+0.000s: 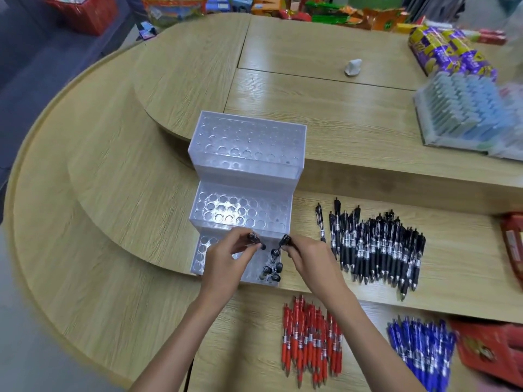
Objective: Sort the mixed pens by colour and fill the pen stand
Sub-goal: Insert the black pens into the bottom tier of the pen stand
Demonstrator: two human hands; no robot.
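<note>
Below my fingers sat the stand's (240, 219) lowest tier. Each hand, left (226, 260) and right (307, 260), pinched a black pen (253, 238) nearly upright, tips down; I judged the left nearer open holes.

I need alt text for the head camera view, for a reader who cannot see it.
Two hands, left and right, each lower a black pen into the lowest tier of a clear three-tier pen stand on a wooden counter; a few black pens already stand there. Sorted piles lie to the right: black, red, blue.
</note>
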